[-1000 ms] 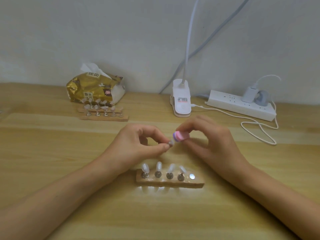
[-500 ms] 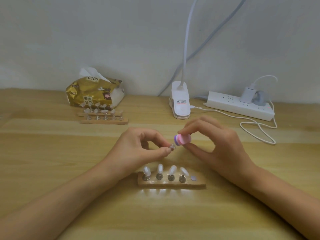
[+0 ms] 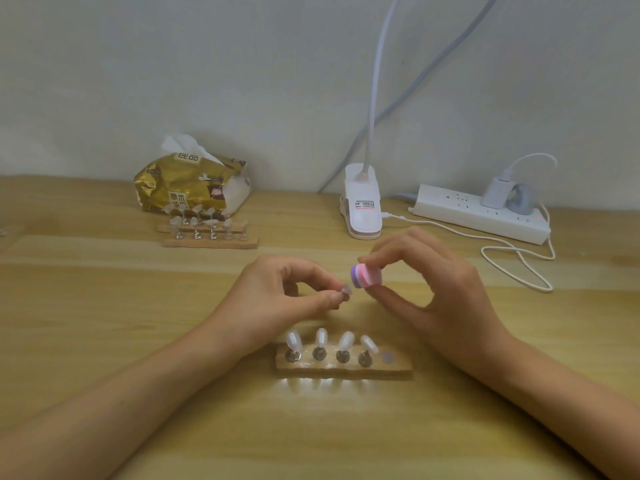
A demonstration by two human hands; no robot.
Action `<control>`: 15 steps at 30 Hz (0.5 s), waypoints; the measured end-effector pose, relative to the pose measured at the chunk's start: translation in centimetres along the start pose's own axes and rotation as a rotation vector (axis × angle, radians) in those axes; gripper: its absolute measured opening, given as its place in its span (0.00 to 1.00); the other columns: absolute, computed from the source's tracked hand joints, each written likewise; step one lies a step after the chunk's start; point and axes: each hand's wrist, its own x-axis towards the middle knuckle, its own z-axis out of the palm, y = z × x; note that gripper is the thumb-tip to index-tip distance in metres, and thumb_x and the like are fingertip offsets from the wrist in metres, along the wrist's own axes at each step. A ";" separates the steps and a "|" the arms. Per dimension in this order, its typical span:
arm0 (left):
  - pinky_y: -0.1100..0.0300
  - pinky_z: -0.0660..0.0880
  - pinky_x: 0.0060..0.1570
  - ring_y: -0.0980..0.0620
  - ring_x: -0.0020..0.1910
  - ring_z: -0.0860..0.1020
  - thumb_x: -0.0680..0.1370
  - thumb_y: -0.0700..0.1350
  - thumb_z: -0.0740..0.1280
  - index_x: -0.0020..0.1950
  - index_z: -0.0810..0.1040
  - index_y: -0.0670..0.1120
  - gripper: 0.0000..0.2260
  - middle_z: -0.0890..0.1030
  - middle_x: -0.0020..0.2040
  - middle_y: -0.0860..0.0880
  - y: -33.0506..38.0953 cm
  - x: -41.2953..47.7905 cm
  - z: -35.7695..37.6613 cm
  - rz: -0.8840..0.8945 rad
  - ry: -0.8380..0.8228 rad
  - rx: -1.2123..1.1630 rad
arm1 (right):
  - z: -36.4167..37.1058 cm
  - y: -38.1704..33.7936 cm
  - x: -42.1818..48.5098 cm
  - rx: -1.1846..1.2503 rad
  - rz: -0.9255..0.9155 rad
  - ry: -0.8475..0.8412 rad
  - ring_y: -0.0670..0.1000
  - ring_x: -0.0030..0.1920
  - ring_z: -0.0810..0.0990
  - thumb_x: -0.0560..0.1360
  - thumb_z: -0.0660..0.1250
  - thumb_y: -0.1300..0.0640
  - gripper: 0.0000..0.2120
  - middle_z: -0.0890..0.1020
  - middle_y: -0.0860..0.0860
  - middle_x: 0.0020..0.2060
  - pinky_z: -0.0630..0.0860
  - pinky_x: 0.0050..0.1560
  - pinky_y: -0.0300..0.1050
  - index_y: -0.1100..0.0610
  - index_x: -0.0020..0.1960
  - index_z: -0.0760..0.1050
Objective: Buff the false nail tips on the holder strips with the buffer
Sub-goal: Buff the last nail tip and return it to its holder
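My left grip (image 3: pixel 277 296) is pinched tight, thumb and forefinger closed on one nail tip (image 3: pixel 346 290). My right grip (image 3: pixel 433 292) is curled round the buffer (image 3: pixel 366 275), thumb under and fingertips on top. Its purple end faces the tip; I cannot tell whether they touch. My fingers hide the tip's stem. Both are held above and just behind the strip (image 3: pixel 346 367), which carries four upright tips (image 3: pixel 321 337) and a bare spot (image 3: pixel 388 357) at its right end. Behind the strip to the left lie more strips (image 3: pixel 211 237), blurred, before a tissue pack (image 3: pixel 190 188). Behind it to the right stand a lamp clamp (image 3: pixel 362 209) and a power strip (image 3: pixel 481 213). The tabletop (image 3: pixel 104 306) runs wide left of the strip. The frame cuts off my forearms.
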 end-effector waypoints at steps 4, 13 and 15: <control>0.75 0.61 0.25 0.61 0.21 0.63 0.73 0.42 0.75 0.41 0.85 0.52 0.05 0.78 0.26 0.61 -0.1 0.0 -0.1 0.004 0.004 -0.005 | 0.2 0.3 0.0 0.031 0.087 -0.061 0.49 0.48 0.80 0.75 0.74 0.66 0.07 0.80 0.49 0.45 0.77 0.48 0.51 0.58 0.46 0.77; 0.72 0.60 0.24 0.60 0.22 0.62 0.73 0.42 0.75 0.41 0.86 0.51 0.04 0.80 0.29 0.61 -0.2 0.0 -0.2 0.031 -0.013 0.019 | -0.1 0.3 0.1 0.043 0.106 -0.007 0.48 0.48 0.80 0.77 0.72 0.63 0.04 0.81 0.49 0.45 0.76 0.49 0.48 0.57 0.47 0.77; 0.71 0.60 0.25 0.60 0.23 0.61 0.73 0.44 0.75 0.41 0.86 0.53 0.03 0.78 0.27 0.59 -0.4 0.1 -0.2 0.032 -0.012 0.017 | -0.1 0.1 0.0 0.042 0.028 -0.013 0.48 0.49 0.80 0.76 0.72 0.63 0.04 0.81 0.49 0.46 0.76 0.50 0.45 0.58 0.48 0.78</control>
